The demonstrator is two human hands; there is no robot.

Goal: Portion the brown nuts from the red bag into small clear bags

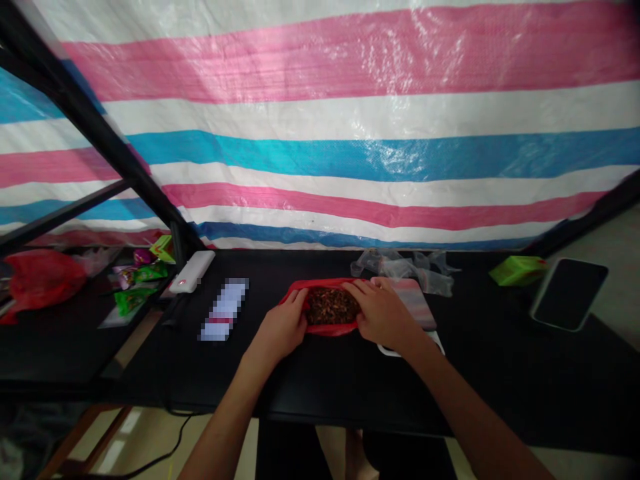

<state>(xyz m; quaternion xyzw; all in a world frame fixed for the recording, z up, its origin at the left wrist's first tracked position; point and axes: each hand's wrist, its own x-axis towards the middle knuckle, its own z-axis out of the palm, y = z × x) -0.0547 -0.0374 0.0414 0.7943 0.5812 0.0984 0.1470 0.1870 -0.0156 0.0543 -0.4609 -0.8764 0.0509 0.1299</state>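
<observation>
A red plastic bag (333,330) lies on the black table with its mouth spread wide. Inside it shows a heap of brown, dry, loose bits (333,307), too fine to name surely. My left hand (285,327) grips the bag's left rim, fingers curled over the edge. On the opposite side, my right hand (384,312) holds the right rim with bent fingers. Partly under my right hand and wrist is a flat device with a shiny plate (417,303) and white edge, perhaps a small scale; much of it is hidden.
Crumpled clear plastic bags (433,273) lie behind my right hand. A phone (570,293) leans beside a green box (517,270) at right. Leftward are a blurred-out screen (225,310), a white power bank (193,272), snack packets (150,272) and another red bag (45,283). Black frame bars (95,127) slant at left.
</observation>
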